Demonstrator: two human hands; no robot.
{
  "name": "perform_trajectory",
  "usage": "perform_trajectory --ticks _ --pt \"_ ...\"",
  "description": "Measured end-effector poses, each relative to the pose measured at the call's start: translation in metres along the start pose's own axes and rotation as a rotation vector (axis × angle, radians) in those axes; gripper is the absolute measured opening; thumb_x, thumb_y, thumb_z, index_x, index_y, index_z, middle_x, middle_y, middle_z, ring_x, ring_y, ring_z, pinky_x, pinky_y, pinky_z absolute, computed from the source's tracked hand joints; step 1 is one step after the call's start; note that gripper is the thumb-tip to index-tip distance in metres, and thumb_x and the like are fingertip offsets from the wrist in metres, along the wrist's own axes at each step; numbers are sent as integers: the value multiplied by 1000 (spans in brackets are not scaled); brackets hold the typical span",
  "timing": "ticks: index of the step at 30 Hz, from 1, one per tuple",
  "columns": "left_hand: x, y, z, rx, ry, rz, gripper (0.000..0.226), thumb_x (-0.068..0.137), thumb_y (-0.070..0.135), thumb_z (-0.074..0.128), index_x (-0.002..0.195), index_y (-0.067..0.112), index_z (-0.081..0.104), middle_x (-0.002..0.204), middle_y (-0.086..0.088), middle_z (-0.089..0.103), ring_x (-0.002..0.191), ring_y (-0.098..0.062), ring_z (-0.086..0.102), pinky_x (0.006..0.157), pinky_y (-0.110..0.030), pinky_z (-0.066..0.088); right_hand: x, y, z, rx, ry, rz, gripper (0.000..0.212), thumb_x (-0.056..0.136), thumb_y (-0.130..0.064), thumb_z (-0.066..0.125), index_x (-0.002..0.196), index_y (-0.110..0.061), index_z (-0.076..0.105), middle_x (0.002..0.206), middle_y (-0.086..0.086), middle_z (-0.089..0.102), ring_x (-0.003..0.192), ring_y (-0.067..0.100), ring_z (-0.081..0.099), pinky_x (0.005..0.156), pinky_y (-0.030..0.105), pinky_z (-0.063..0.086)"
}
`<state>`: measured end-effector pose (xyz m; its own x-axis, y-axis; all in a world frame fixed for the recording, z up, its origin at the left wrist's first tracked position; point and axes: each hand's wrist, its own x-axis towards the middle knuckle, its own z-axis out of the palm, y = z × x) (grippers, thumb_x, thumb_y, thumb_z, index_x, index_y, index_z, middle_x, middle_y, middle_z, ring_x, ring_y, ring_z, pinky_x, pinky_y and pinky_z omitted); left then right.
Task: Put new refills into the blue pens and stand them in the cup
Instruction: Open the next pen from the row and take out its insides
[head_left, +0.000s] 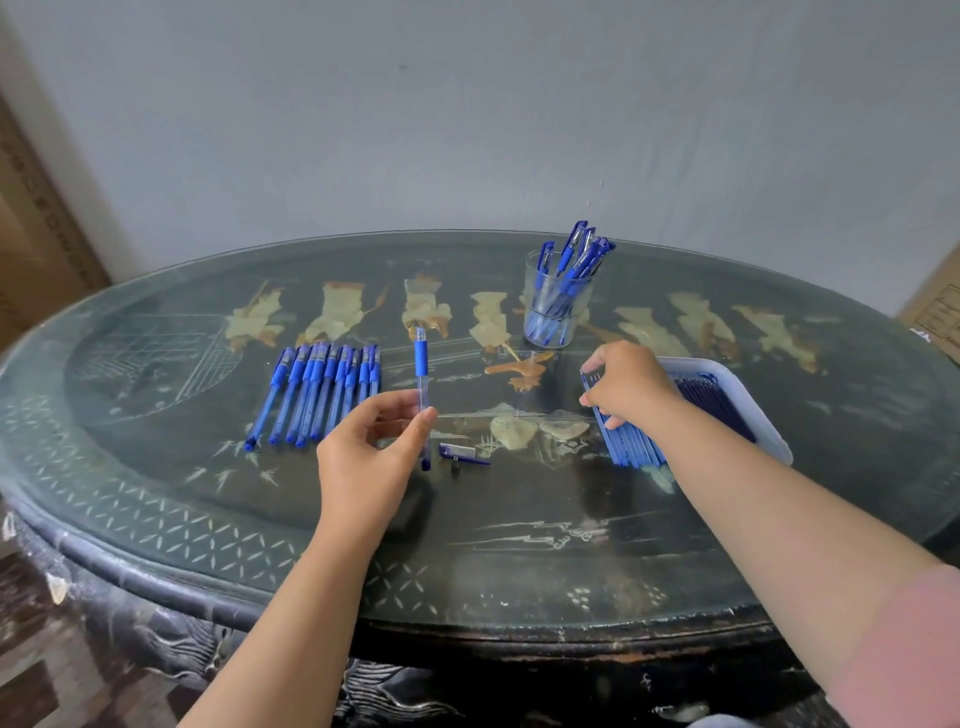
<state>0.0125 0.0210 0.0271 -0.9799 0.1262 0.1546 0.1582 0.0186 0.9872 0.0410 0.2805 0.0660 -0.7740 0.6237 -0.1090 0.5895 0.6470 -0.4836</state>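
The left hand (374, 447) pinches a pen barrel (422, 382) pointing away, while the right hand (631, 387), well apart, curls fingers onto the refills (636, 449), grip unclear.

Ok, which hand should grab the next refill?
Right. The right hand is on the refills at the tray, while the left hand is occupied, pinching the pen.
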Motion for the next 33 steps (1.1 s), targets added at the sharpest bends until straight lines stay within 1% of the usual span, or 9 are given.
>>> perform_trajectory --ticks 4,9,12,16,20,24,27,30,33 --pt "0 0 0 -1 -3 -3 14 81 20 78 90 30 73 84 6 74 78 -18 70 86 -45 58 -2 3 0 2 12 -11 33 86 -4 71 117 -16 65 133 9 50 54 21 61 46 25 51" --pt "0 0 -1 7 -16 2 15 81 21 79 92 30 74 86 6 74 81 -21 70 86 -46 58 0 6 4 -22 39 -29 30 88 -1 65 113 -18 65 128 8 52 49 22 62 42 23 45" --pt "0 0 -1 7 -23 5 15 81 22 79 93 29 74 87 6 75 82 -21 70 86 -47 58 -1 7 5 -8 47 -23 31 89 1 62 113 -18 65 120 6 52 58 27 67 53 31 55" --pt "0 0 -2 6 -32 4 15 81 21 79 92 30 74 87 5 74 82 -23 70 87 -47 57 -4 9 8 -10 64 -37 35 88 4 62 115 -17 64 108 2 47 71 28 65 54 34 58" --pt "0 1 -2 19 -38 6 15 81 23 79 93 30 74 87 8 74 83 -20 70 85 -46 58 -11 10 11 14 94 -71 33 89 0 61 116 -18 63 102 0 48 93 30 63 77 43 58" --pt "0 1 -3 17 -32 -6 15 81 23 79 93 30 74 87 7 74 83 -19 70 86 -47 58 -33 18 19 135 257 -152 22 93 -13 60 113 -21 64 100 4 62 88 22 59 71 28 43" --pt "-1 2 -3 29 -39 -5 15 81 23 78 94 30 73 86 6 74 82 -22 70 87 -46 57 -56 33 14 197 453 -186 22 91 -6 56 106 -16 69 91 3 64 84 18 56 72 25 36" --pt "-1 3 -3 40 -53 3 15 81 24 78 94 31 73 86 6 74 82 -21 70 87 -45 57 -56 60 -4 131 580 -93 22 86 0 56 97 -7 73 92 12 70 89 31 62 73 32 43" --pt "-3 3 -3 43 -61 10 16 81 23 78 93 32 73 85 7 74 82 -23 70 87 -45 57 -49 80 -20 -21 512 29 26 84 1 53 93 -9 75 99 14 71 93 37 62 76 37 50"
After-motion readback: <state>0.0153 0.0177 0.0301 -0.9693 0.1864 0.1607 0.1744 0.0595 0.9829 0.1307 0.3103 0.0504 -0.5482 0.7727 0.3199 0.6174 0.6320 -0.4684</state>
